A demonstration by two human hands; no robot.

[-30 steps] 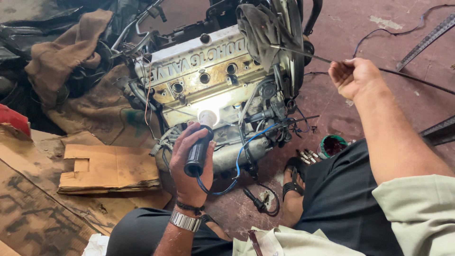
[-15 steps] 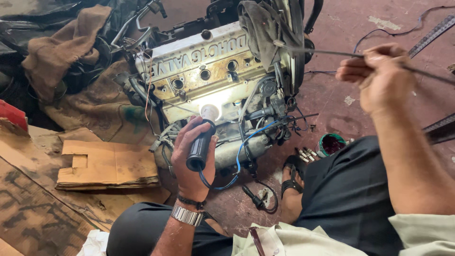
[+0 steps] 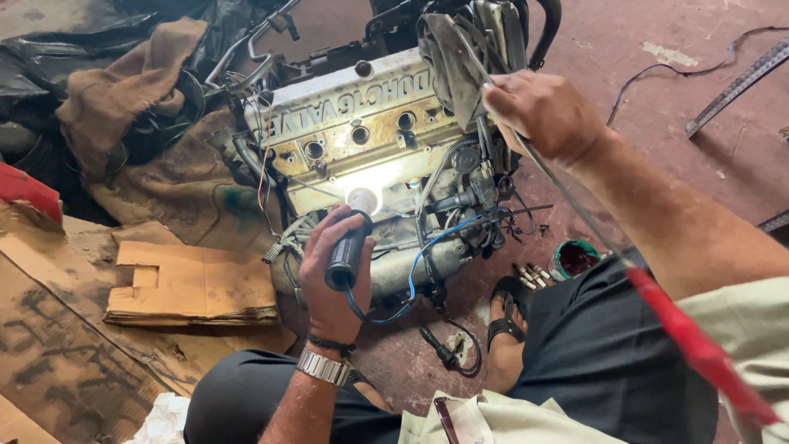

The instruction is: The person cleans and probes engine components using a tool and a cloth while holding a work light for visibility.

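Head view, looking down over a car engine [image 3: 370, 140] that is sitting on a reddish floor [image 3: 674, 90]. Open room is lying to the right and far right of the engine, where only a loose wire [image 3: 682, 70] and a metal strip [image 3: 735, 86] are crossing the floor. The left side is crowding in: brown sacking [image 3: 123, 90] is heaped against the engine, and flattened cardboard [image 3: 193, 284] is lying near left, just beside the engine's near corner. Near the engine's right end, a small green pot [image 3: 575, 259] and a few small metal parts [image 3: 530, 273] are sitting by a sandalled foot [image 3: 505, 316]. Hoses and a blue wire [image 3: 431, 247] are hanging across the engine's near face.

The left hand [image 3: 329, 271] is gripping a black torch [image 3: 349, 247] upright, its lit head [image 3: 363, 200] shining close against the engine's near side. The right hand [image 3: 546, 111] is clenching around a long thin rod [image 3: 567, 201] above the engine's right end; the rod is running far-left past the engine's top and near-right to a red handle [image 3: 699, 353].
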